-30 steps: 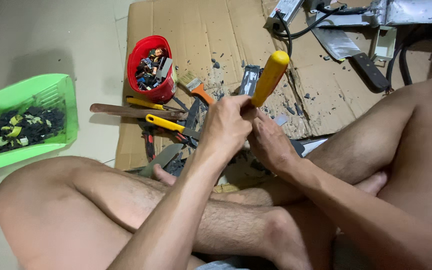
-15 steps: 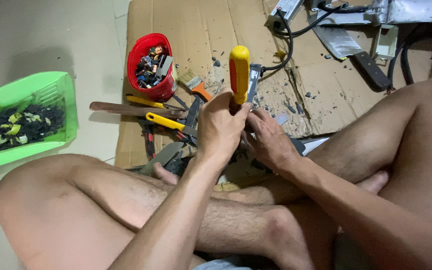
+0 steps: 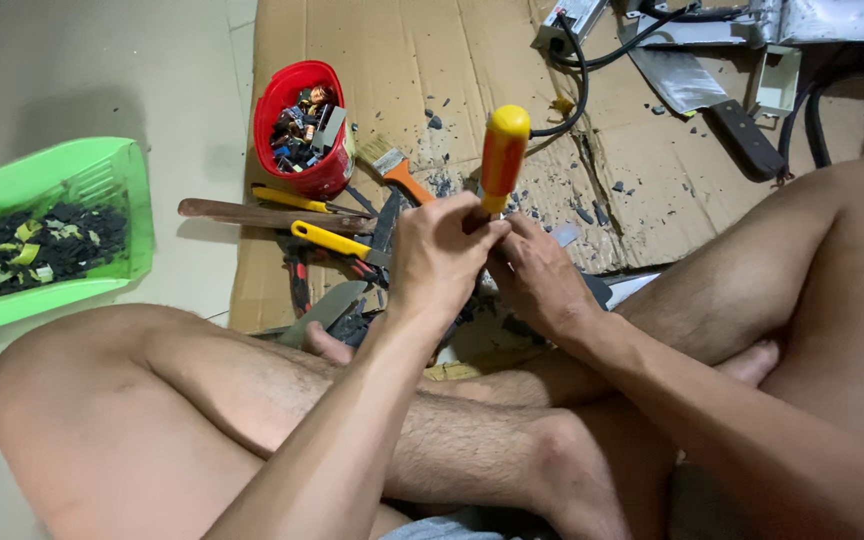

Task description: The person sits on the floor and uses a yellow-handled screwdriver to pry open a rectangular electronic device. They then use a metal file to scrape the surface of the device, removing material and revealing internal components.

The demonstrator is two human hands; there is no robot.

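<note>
Left hand [image 3: 439, 262] was closed around the lower part of a screwdriver [image 3: 501, 160] with an orange-and-yellow handle, fingers wrapped tight. Handle stood nearly upright, leaning slightly right and away, yellow cap on top; shaft ran down between both hands and was hidden. Right hand [image 3: 540, 278] sat just beside the left, touching it, fingers curled down on some dark workpiece below; grip probably closed on it, but the piece itself was too covered to name. Left hand was the higher one on the tool, right hand nearer its tip. All this was over a cardboard sheet [image 3: 422, 60] on the floor, above the person's crossed legs. Near the left hand: yellow-handled pliers [image 3: 337, 242], a small paintbrush [image 3: 397, 168], a red tub [image 3: 304, 125] of small parts. Green tray [image 3: 47, 225] of dark scraps lay well apart to the left. Cleaver [image 3: 707, 100] lay far right.
</note>
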